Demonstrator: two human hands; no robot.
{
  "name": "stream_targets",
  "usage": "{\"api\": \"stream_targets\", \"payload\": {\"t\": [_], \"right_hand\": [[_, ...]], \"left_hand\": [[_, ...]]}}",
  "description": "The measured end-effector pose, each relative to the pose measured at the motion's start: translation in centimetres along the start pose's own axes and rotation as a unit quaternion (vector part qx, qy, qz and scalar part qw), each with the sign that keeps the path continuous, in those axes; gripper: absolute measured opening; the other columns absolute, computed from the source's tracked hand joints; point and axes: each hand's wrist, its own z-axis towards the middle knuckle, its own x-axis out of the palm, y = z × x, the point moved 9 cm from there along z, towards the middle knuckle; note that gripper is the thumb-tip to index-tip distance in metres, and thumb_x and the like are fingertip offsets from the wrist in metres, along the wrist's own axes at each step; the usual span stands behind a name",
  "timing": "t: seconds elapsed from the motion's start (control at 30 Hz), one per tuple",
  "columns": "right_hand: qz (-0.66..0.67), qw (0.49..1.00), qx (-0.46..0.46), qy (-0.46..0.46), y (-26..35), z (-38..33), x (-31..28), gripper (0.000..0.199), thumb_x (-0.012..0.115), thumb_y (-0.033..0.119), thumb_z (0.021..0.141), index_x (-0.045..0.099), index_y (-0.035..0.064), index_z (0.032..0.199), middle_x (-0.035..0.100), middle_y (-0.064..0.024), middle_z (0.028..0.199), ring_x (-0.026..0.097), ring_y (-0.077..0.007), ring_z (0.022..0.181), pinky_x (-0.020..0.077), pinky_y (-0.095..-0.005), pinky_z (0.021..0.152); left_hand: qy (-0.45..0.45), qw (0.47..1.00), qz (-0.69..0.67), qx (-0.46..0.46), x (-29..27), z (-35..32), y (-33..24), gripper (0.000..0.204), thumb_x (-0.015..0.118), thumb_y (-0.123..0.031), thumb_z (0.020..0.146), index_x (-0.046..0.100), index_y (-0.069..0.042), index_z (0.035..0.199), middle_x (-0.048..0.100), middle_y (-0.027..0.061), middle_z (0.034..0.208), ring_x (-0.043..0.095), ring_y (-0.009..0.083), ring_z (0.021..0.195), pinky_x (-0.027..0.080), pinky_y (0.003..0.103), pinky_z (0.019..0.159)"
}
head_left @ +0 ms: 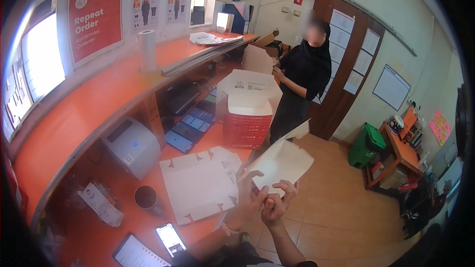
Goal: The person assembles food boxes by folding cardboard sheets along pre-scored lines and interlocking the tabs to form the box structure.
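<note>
Over the counter's right edge, a partly folded cardboard box [289,160] with a pale inside is held up in front of me. My left hand [249,195] grips its near left corner, thumb and fingers closed on the card. On the near side, my right hand [278,201] has its fingers bent against the same edge, close to the left thumb. A flat, unfolded white box blank [200,183] with notched edges lies on the counter to the left of my hands. Beyond it rises a stack of red boxes [247,131], topped by an opened-out white one [250,88].
The orange counter [94,217] carries a grey label printer [129,146], a dark mug [146,197], a lit phone [170,240], a tablet [141,252], paper slips [101,205] and several phones [190,128]. A co-worker [307,64] in black stands beyond the stack. A green bin [366,144] is at right.
</note>
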Motion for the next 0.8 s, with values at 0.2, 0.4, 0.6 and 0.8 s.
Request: {"api": "stream_targets", "payload": {"t": [0.2, 0.4, 0.6, 0.8], "right_hand": [[0.006, 0.969, 0.232, 0.089, -15.5, 5.7, 0.8, 0.032, 0.058, 0.016, 0.077, 0.051, -0.0001, 0.103, 0.047, -0.0152, 0.113, 0.039, -0.0346, 0.112, 0.0323, -0.0396, 0.091], [0.046, 0.981, 0.113, 0.149, -24.9, 11.9, 6.6, 0.03, 0.055, 0.013, 0.078, 0.051, -0.0039, 0.103, 0.054, -0.0181, 0.1, 0.051, -0.0242, 0.096, 0.0416, -0.0336, 0.08], [0.204, 0.937, 0.187, 0.215, -32.0, 20.7, 18.7, 0.029, 0.055, 0.016, 0.073, 0.054, -0.002, 0.096, 0.058, -0.0205, 0.087, 0.056, -0.0324, 0.085, 0.042, -0.0355, 0.075], [-0.165, 0.907, 0.077, 0.38, -33.2, 20.9, 25.2, 0.032, 0.053, 0.016, 0.068, 0.056, -0.0047, 0.093, 0.057, -0.0242, 0.092, 0.056, -0.0379, 0.084, 0.0455, -0.0409, 0.072]], "left_hand": [[0.114, 0.988, -0.09, 0.053, 0.1, 5.5, 4.5, 0.039, 0.059, -0.01, 0.064, 0.052, -0.003, 0.101, 0.036, 0.0142, 0.122, 0.043, 0.0211, 0.105, 0.043, 0.028, 0.075], [-0.051, 0.957, -0.263, 0.108, -3.0, 16.0, 9.1, 0.03, 0.054, -0.002, 0.069, 0.047, -0.003, 0.098, 0.046, 0.0108, 0.108, 0.041, 0.0246, 0.111, 0.033, 0.032, 0.089], [0.035, 0.96, 0.276, -0.033, -0.9, 24.1, 22.0, 0.038, 0.064, -0.021, 0.07, 0.047, -0.003, 0.099, 0.051, 0.0162, 0.104, 0.05, 0.0306, 0.1, 0.04, 0.035, 0.081], [0.052, 0.98, 0.088, -0.17, -1.4, 23.7, 27.1, 0.045, 0.066, -0.009, 0.066, 0.046, -0.004, 0.106, 0.058, 0.0132, 0.1, 0.058, 0.022, 0.091, 0.046, 0.032, 0.076]]}}
